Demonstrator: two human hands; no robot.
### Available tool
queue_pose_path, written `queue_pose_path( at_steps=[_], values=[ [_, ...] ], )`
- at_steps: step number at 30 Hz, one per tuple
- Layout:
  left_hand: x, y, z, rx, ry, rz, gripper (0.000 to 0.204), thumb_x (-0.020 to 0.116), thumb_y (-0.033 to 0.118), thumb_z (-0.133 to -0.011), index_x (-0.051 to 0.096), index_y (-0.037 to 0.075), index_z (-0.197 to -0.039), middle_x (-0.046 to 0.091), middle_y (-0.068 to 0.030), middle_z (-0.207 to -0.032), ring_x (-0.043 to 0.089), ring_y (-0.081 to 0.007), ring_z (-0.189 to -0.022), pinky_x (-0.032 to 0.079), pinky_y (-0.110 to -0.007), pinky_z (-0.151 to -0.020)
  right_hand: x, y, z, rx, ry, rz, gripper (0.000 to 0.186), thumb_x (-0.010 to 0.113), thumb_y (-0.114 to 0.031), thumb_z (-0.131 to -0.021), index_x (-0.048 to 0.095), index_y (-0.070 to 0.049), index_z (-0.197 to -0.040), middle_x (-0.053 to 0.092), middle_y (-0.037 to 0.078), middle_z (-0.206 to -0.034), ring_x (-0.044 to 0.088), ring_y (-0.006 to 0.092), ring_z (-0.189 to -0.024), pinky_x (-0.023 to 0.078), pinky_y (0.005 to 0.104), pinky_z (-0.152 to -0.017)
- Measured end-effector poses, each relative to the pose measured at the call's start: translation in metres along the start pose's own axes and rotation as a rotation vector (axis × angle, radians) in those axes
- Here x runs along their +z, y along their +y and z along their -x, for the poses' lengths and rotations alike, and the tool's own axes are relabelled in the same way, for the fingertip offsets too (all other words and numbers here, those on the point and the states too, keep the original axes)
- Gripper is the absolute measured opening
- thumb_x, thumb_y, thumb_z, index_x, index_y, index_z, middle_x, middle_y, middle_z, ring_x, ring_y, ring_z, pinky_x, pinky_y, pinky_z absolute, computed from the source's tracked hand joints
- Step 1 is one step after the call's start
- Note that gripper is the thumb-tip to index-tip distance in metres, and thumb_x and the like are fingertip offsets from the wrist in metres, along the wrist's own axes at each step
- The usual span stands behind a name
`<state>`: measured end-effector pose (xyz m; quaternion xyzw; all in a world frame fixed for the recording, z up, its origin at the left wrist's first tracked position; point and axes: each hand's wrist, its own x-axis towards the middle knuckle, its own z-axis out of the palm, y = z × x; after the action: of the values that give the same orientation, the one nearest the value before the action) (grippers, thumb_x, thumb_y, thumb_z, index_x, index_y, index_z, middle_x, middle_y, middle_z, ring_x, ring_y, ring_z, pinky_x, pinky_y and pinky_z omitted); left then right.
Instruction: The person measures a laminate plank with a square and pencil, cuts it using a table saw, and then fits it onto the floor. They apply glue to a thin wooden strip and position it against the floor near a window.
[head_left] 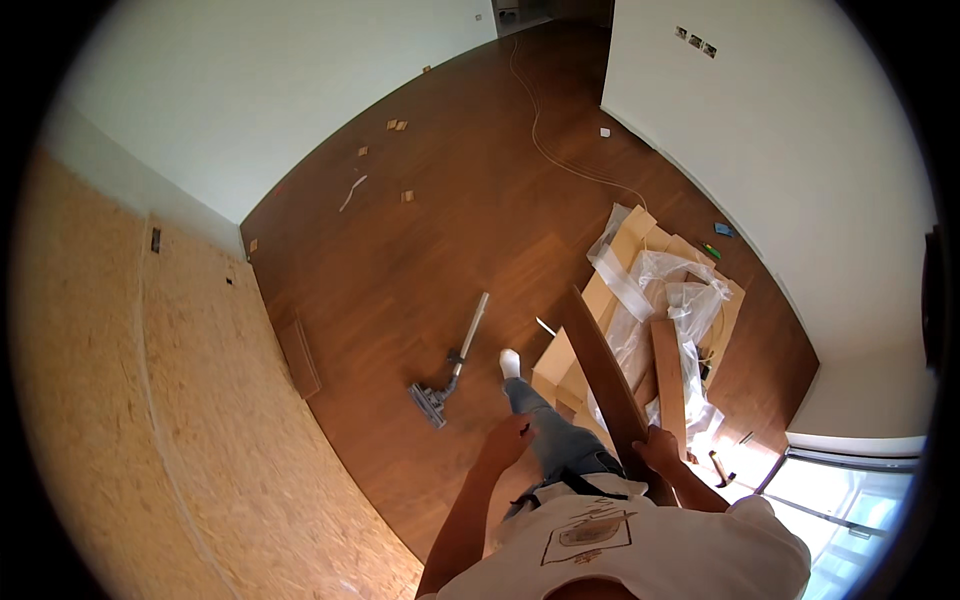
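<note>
My right hand (660, 450) is closed on the edge of a long brown floorboard plank (607, 372), close to its near end. The plank slants away from my right side, with its far end over the opened cardboard packaging (598, 292). My left hand (510, 440) hangs in front of my left thigh, away from the plank. Its fingers are curled in, and a small dark thing shows at them, too small to name. A second, shorter-looking plank (668, 380) lies on the cardboard among crumpled clear plastic film (625, 345).
A vacuum cleaner floor head (428, 404) with its tube lies left of my foot. Small wooden blocks (397, 126) and a pale strip (353, 193) dot the wooden floor. A hammer (720, 468) lies near the glass door (850, 500). Chipboard (200, 400) covers the left side.
</note>
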<state>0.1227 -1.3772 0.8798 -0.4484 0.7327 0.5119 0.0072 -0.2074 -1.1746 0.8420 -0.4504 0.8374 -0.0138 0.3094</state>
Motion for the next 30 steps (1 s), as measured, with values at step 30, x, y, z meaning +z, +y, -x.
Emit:
queue_pose_path(
  at_steps=[30],
  values=[
    [-0.723,0.12,-0.749,0.081,0.135,-0.652,0.049,0.073,0.049,-0.087,0.07,0.009,-0.115,0.073,-0.0156,-0.102,0.069,-0.037,-0.099,0.054,-0.049,-0.084,-0.422,-0.459,-0.731,0.161,0.544,-0.468,0.019,0.068,-0.022,-0.092,0.074,-0.005,-0.098,0.075,0.014,-0.089,0.073,0.0292,-0.079,0.057,0.0389,-0.073]
  ],
)
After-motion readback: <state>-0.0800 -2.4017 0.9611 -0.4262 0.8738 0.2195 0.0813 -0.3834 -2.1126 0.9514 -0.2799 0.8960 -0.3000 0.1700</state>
